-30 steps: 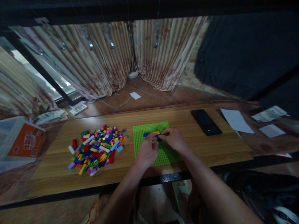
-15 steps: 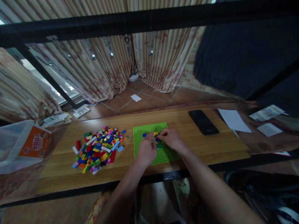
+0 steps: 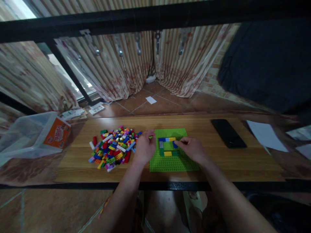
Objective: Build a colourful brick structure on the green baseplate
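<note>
A green studded baseplate [image 3: 159, 165] lies on the wooden table, with a roughly rectangular ring of bricks on it. Blue, pale and yellow bricks [image 3: 172, 139] form its far side, grey and green bricks [image 3: 161, 145] its left side, and a yellow brick [image 3: 167, 153] shows at the near side. At the ring's right side my right hand [image 3: 191, 149] has its fingertips pinched at a blue brick [image 3: 175, 144]. My left hand [image 3: 145, 149] hovers by the plate's left edge, fingers apart, with nothing visible in it. It partly hides the pile's right edge.
A heap of loose mixed bricks [image 3: 114, 147] lies left of the baseplate. Further left stands a clear plastic box [image 3: 31, 136] with an orange label. On the right are a black phone [image 3: 228, 133] and white paper [image 3: 267, 135]. A dark bar [image 3: 170, 185] runs along the table's front edge.
My left hand has moved left off the bricks to the plate's edge, uncovering the ring. My right hand stays at the ring's right side. The camera view has turned slightly left.
</note>
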Demonstrator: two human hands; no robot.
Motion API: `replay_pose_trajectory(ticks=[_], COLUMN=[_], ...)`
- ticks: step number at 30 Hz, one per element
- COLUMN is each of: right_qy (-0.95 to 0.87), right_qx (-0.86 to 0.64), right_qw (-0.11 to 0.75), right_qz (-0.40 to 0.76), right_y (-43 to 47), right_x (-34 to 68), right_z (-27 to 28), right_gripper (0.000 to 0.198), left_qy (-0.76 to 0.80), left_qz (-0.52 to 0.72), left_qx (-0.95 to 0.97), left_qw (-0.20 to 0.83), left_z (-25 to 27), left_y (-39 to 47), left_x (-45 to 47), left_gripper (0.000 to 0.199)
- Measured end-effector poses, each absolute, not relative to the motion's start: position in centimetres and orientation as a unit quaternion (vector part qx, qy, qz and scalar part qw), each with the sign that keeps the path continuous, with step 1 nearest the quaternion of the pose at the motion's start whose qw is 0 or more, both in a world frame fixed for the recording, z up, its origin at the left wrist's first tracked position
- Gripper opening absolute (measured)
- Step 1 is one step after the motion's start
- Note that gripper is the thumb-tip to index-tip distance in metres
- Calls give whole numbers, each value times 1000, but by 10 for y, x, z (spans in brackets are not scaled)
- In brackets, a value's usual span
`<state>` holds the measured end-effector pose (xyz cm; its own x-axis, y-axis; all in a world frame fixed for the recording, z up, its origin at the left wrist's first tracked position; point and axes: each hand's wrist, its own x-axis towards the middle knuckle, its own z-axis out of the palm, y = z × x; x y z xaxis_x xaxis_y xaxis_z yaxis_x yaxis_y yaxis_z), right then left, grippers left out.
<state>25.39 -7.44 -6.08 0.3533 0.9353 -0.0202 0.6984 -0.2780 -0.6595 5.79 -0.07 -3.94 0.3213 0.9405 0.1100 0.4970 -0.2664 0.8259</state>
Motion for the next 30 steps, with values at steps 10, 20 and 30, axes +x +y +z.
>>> replay_pose_trajectory(ticks=[10,20,30], right_qy=[-540,-546,-505], right_qx=[-789,-794,-820], right_qw=[197,163,191], right_qz=[217,210,189], right_y=[-66,-67,-78], right_x=[260,259,257], right_z=[-69,-69,-68], right_gripper=[37,38,43], left_qy=[475,451,450], left_qz=[221,240,252], left_qx=[777,783,781], left_qw=[349,355,352], left_z=[-36,-41,-32], left_y=[-31,-36,-37], left_x=[70,65,65], left_gripper=[30,32,29])
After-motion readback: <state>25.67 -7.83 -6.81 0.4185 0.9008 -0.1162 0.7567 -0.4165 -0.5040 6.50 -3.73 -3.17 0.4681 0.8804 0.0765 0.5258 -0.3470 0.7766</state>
